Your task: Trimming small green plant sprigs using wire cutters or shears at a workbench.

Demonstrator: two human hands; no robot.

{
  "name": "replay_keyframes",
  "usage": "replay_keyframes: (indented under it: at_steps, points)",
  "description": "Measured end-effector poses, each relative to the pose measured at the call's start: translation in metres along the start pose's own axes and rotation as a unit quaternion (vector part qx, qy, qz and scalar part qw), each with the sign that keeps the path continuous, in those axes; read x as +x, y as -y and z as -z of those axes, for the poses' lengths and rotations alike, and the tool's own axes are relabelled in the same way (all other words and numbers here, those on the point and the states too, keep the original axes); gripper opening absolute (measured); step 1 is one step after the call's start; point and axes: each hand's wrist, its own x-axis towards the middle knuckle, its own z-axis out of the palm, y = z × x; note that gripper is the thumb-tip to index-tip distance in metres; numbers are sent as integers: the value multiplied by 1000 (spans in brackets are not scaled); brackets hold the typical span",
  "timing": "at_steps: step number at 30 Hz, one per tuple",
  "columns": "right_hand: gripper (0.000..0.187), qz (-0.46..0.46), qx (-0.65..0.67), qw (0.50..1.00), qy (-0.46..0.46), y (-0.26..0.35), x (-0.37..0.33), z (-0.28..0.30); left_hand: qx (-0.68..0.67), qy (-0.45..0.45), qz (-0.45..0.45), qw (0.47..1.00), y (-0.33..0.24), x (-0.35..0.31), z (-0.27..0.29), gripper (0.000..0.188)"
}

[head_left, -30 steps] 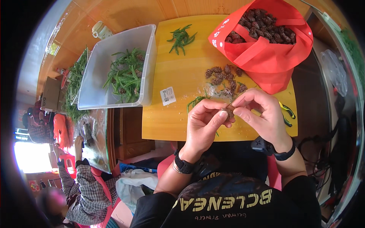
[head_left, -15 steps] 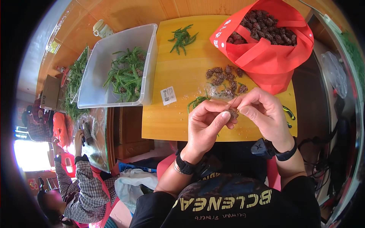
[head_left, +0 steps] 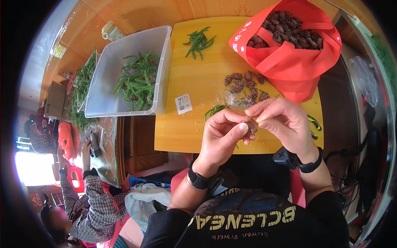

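Head view, single moment. Both hands are raised together over the near edge of the yellow worktop (head_left: 194,87). The left hand (head_left: 221,136) and the right hand (head_left: 283,122) each pinch the same small brown cone (head_left: 251,125) between thumb and fingertips; the fingers are closed narrow on it from either side, and the cone is partly hidden by them. A dark band sits on each wrist.

Containers:
- Clear plastic tub (head_left: 162,62), rectangular, at the left end of the worktop, overhanging its left edge. It holds a loose heap of green sprigs (head_left: 138,80), with a few brown cones among them.
- Red fabric bag (head_left: 289,62), at the far right of the worktop, its mouth open and handles slack. It is filled with brown cones (head_left: 289,31).

Loose on the worktop:
- A small pile of cones (head_left: 244,87), just left of the bag and just beyond the hands.
- A small bunch of green sprigs (head_left: 199,41) at the far edge, between tub and bag.
- A few green sprigs (head_left: 215,110) near the left hand.

Labels: one small white rectangular label (head_left: 183,103) with dark print lies flat on the worktop, just right of the tub's near corner. The bag carries white lettering along its rim.

Lower left: another person in a checked sleeve (head_left: 93,198), apart from the worktop.
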Motion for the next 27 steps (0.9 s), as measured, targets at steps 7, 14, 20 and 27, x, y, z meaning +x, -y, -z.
replay_keyframes:
  at_steps: [7,14,20,27]
  points:
    - [8,1,69,998,-1,-4,1,-7,-11,15,41,999,-5,-1,-4,8]
    - [32,4,275,960,-52,-6,2,-21,-78,36,37,996,-7,-1,-3,10]
    - [26,-56,170,983,-26,-4,6,-15,-47,41,5,998,-6,-1,-1,11]
    - [14,14,112,993,25,-10,5,-6,-21,57,12,998,-8,-2,-2,11]
